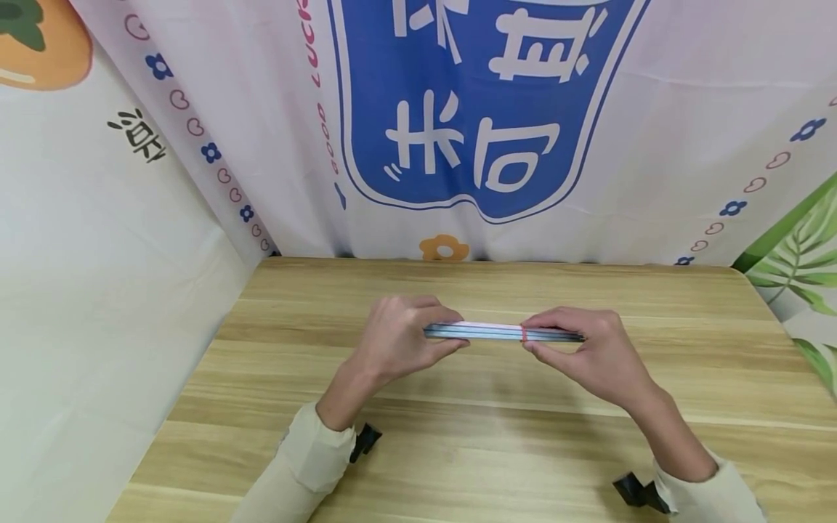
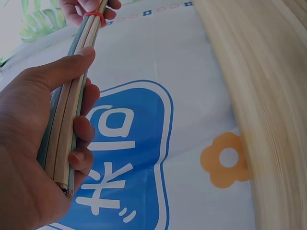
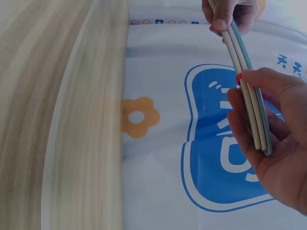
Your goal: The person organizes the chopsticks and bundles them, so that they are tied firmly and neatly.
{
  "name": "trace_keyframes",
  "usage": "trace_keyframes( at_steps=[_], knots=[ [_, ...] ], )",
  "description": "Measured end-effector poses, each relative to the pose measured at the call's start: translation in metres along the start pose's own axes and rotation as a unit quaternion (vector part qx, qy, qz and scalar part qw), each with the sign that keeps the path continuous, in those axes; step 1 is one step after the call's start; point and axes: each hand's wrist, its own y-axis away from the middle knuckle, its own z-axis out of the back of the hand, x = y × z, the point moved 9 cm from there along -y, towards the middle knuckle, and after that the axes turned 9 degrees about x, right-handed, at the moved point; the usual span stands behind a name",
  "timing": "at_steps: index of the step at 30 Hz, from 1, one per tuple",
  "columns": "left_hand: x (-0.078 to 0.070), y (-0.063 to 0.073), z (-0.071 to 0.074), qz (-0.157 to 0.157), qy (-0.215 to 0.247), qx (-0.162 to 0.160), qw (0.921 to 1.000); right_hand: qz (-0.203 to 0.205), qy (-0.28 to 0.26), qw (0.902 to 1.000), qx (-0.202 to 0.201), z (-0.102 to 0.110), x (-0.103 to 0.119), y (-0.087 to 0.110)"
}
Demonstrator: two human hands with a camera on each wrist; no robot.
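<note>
A bundle of slim pastel pencils (image 1: 487, 331), in pale pink, white and blue, is held level above the table. A red rubber band (image 1: 524, 333) circles it right of the middle. My left hand (image 1: 405, 334) grips the left end, the thumb along one side and the fingers curled under, as the left wrist view shows. My right hand (image 1: 591, 352) holds the other end, thumb and fingertips right at the band. In the right wrist view the thumb lies beside the rubber band (image 3: 239, 78). The palms partly hide both ends of the bundle.
Below the hands spreads a wood-grain table (image 1: 458, 443). A white printed cloth (image 1: 667, 145) with a blue panel hangs behind its far edge, and another pale cloth (image 1: 98, 290) hangs on the left. Black wrist mounts (image 1: 366, 439) show by the sleeves.
</note>
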Motion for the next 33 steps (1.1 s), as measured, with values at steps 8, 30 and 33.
trace_keyframes(
  at_steps=[8,30,33],
  knots=[
    [-0.011,-0.001,-0.004,-0.027,-0.02,-0.01,0.9994,0.035,0.001,0.9994,-0.001,-0.007,0.013,0.0],
    [-0.009,-0.001,-0.006,-0.01,0.027,0.0,0.9996,-0.022,0.076,0.996,0.04,-0.002,0.013,0.0],
    [-0.009,-0.001,-0.007,-0.012,0.038,0.006,0.9992,-0.01,0.079,0.9965,0.025,-0.002,0.013,0.001]
  ],
)
